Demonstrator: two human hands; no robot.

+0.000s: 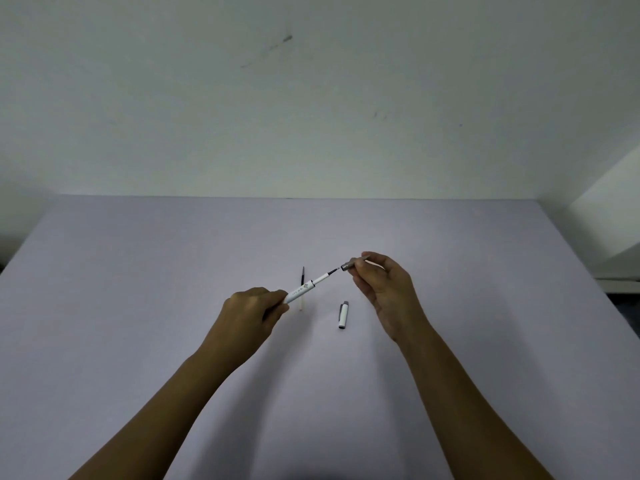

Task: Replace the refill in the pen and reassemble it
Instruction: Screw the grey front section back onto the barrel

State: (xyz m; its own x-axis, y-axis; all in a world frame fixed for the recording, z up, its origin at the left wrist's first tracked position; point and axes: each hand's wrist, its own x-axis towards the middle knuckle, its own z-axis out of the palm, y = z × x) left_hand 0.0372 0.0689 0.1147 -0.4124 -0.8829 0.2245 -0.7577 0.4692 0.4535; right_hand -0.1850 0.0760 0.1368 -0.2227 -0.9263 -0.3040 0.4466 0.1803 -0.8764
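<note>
My left hand (pixel 252 311) grips the white pen barrel (pixel 300 291), which slants up to the right above the table. A refill (pixel 327 276) sticks out of the barrel's upper end, its dark tip pointing at the grey tip section (pixel 349 265). That grey piece is pinched in the fingers of my right hand (pixel 384 289), just beyond the refill's tip. Behind the barrel a second refill (pixel 302 282) lies on the table, partly hidden. The white pen cap (pixel 343 314) with a grey end lies on the table between my hands.
The work surface is a pale lilac table (pixel 138 289) set against a white wall (pixel 311 98). Its far edge runs along the wall, and its right edge slants down toward the near right.
</note>
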